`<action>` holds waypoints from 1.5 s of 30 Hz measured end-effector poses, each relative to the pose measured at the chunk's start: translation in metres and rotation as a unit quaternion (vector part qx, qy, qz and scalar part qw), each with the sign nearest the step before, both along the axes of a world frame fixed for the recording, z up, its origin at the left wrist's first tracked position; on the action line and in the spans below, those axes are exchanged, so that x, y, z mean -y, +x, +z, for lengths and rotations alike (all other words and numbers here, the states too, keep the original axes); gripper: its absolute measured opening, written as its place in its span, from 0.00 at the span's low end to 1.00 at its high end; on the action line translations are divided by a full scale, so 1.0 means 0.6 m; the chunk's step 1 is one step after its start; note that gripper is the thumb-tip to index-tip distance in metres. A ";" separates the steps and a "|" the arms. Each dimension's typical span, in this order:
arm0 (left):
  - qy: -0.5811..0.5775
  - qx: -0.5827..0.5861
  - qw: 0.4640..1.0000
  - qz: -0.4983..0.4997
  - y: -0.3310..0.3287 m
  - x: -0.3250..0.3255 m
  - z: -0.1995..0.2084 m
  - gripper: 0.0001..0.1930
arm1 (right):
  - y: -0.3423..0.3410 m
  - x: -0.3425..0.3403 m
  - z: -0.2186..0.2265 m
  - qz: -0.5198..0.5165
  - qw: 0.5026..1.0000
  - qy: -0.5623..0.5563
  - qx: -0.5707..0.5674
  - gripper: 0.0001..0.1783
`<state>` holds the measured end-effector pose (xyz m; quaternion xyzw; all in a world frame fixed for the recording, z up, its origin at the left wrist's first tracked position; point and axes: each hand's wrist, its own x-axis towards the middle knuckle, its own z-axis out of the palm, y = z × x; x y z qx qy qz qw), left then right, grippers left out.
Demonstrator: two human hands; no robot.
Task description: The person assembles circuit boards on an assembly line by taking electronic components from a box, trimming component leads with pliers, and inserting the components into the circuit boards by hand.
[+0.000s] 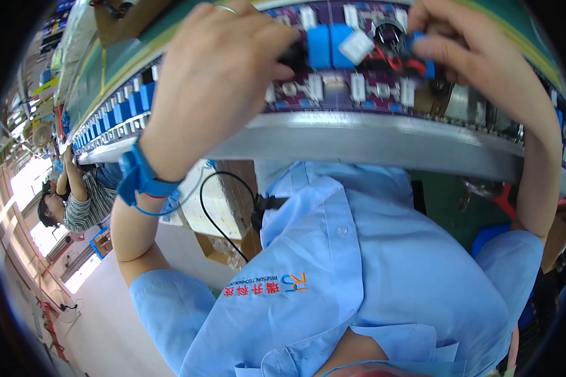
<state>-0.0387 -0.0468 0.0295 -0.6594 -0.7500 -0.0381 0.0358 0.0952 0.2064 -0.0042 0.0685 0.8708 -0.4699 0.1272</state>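
Purple circuit boards (333,103) lie in a row along the top of the view, with white and metallic parts on them. Two blue blocks (319,47) stand side by side between my hands. My left hand (217,75), blurred, is over the board with its fingers curled together; a dark spot shows at the fingertips, and what they hold is hidden. My right hand (468,47) pinches a blue component (415,45) beside red and black wires (396,63). A white connector (356,46) at the wires' end rests over the right blue block, near a black round part (388,32).
A metal rail (358,135) runs along the near edge of the line. More boards with blue blocks (119,112) continue leftward. A blue wrist strap (138,173) with a cord is on my left wrist. A black cable (202,188) hangs below the rail. Another person (85,207) works at far left.
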 end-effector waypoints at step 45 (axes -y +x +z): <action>0.109 0.516 0.832 0.175 -0.016 0.024 0.118 0.09 | -0.047 0.093 0.124 0.077 0.912 0.110 -0.388 0.28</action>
